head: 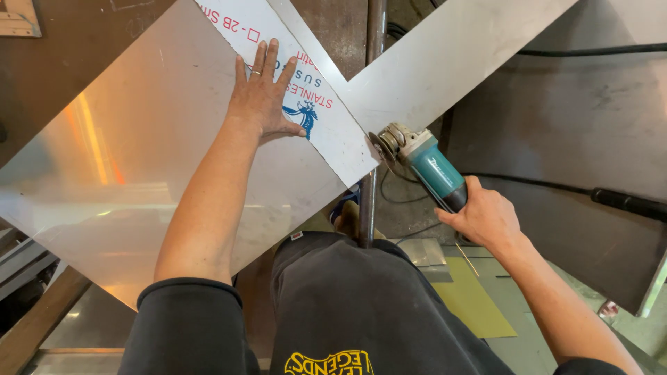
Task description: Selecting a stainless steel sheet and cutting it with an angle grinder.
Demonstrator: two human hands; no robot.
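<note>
Across the tilted stainless steel sheet (139,167), the left hand (262,97) lay flat with its fingers spread and straight, gripping nothing, its palm pressing on the sheet where the bare metal met a strip of white protective film (326,132) printed in red and blue. A ring showed on one finger of that hand. At the sheet's lower right edge, the right hand (485,217) was wrapped tightly around the dark rear grip of a teal angle grinder (424,163), fingers fully curled about it. The grinder's disc (381,147) sat just at the film-covered corner of the sheet, touching or almost touching its edge; which, I could not tell. A second, narrower metal strip (451,55) crossed behind, running toward the upper right. A thin vertical steel rod (368,201) stood beneath the sheets, near the person's dark-trousered knee (340,278).
</note>
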